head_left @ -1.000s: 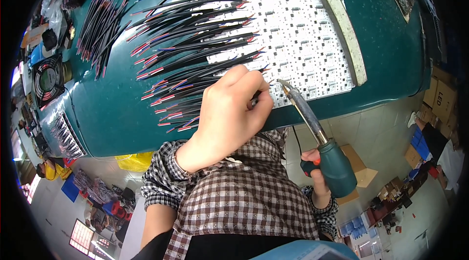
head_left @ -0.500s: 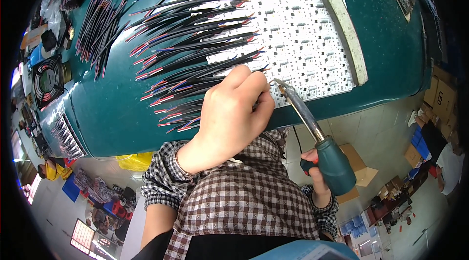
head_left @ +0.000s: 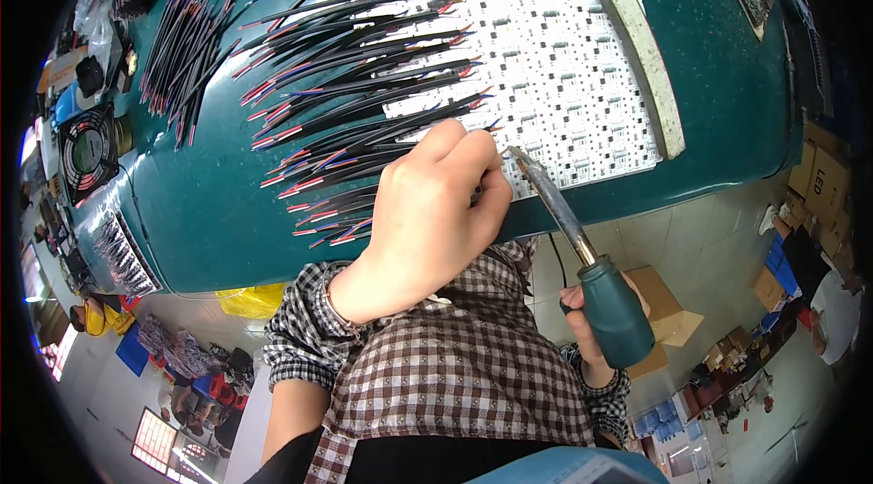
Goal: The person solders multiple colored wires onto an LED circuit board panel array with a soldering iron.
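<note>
While my right grip is closed round a soldering iron, I list: left grip, curled, contents I cannot tell; iron tip, near it, over white circuit boards; black-sheathed cables, leftward; green surface, beneath.

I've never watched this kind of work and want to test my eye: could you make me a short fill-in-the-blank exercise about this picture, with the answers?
1. The right hand holds a soldering iron whose handle is coloured ____.
2. The part of the soldering iron nearest the left hand is its ____.
3. In the picture, the pale bar lies near the ____ edge of the white sheet.

Missing words: green; tip; right.
</note>
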### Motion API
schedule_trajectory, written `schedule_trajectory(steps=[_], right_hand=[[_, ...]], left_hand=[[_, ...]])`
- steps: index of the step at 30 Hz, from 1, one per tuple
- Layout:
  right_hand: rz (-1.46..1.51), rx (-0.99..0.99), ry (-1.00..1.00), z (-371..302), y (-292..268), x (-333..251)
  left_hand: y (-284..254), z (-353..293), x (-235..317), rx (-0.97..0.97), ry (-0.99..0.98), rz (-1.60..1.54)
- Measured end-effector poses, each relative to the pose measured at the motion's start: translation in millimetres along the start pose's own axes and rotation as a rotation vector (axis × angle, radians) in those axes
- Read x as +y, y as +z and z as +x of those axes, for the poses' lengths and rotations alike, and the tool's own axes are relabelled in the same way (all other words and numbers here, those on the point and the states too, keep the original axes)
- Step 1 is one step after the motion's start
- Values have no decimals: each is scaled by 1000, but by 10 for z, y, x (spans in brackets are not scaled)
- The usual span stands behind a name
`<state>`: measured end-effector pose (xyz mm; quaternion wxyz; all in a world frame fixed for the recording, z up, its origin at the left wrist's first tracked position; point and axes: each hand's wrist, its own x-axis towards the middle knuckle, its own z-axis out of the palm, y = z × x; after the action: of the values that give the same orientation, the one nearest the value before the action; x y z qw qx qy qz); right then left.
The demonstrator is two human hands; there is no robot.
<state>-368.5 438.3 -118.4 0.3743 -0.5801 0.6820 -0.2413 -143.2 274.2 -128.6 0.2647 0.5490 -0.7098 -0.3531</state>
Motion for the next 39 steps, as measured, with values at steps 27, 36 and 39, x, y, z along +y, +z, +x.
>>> schedule_trajectory(steps=[27,36,39], right_hand=[[730,478,-4,509,-1171,-465],[538,680,-190,422,-1430,-981],[605,444,-42,508,-970,-644]], left_hand=[[-321,-74,-264,-94,105,73],[-448,-165,-542,116,171,-31],[-483,-140,-313,89,220,50]])
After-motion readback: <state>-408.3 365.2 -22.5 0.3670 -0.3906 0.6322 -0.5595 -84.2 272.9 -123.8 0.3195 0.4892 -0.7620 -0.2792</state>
